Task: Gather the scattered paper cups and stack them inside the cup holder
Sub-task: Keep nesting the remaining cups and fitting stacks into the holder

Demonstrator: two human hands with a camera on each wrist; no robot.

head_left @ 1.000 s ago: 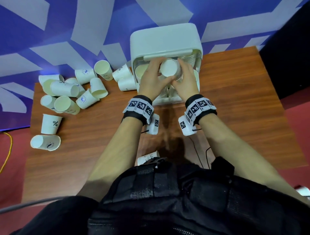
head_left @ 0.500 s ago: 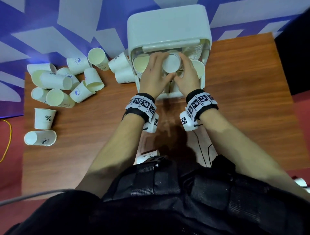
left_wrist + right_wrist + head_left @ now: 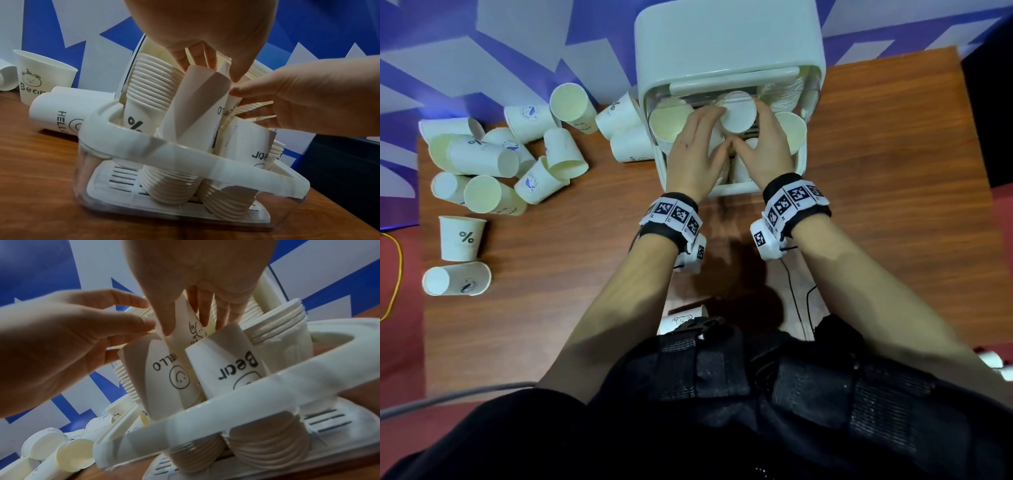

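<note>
The white cup holder [image 3: 726, 37] stands at the table's back edge, its front open, with several stacks of paper cups inside, some of them upside down. Both hands reach into it. My left hand [image 3: 717, 130] and right hand [image 3: 750, 125] grip one upside-down paper cup [image 3: 738, 111] from either side, above the stacks. In the left wrist view my left hand [image 3: 216, 65] pinches the cup's top over the "HELLO" stack [image 3: 195, 105]. From the right wrist, my right hand [image 3: 185, 322] holds a cup with a drawing [image 3: 183, 335] between thumb and fingers.
Several loose cups [image 3: 500, 161] lie scattered at the table's left. One "%" cup [image 3: 460, 238] stands upright, another [image 3: 457, 277] lies beside it. Two cups [image 3: 625, 133] sit against the holder's left side. One cup [image 3: 683, 320] lies near my body. A yellow cable [image 3: 395, 274] hangs left.
Both hands have stayed on the upside-down cup inside the holder, shifting it only slightly. The head view has moved, so the holder sits higher in the frame.
</note>
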